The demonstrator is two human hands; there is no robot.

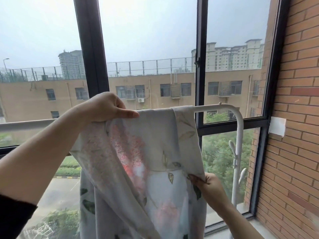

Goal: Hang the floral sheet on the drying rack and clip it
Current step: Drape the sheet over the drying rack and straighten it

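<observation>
The floral sheet, pale grey with pink blooms and green leaves, is draped over the white top bar of the drying rack and hangs down in front of the window. My left hand grips the sheet's upper edge at the bar, thumb on the front and fingers behind. My right hand pinches the lower corner of the folded-over flap, well below the bar. No clip shows in either hand.
Behind the rack is a large window with dark frames. A brick wall stands close on the right, carrying a white patch. White hooks stick out from the rack's right post. A sill runs along the bottom right.
</observation>
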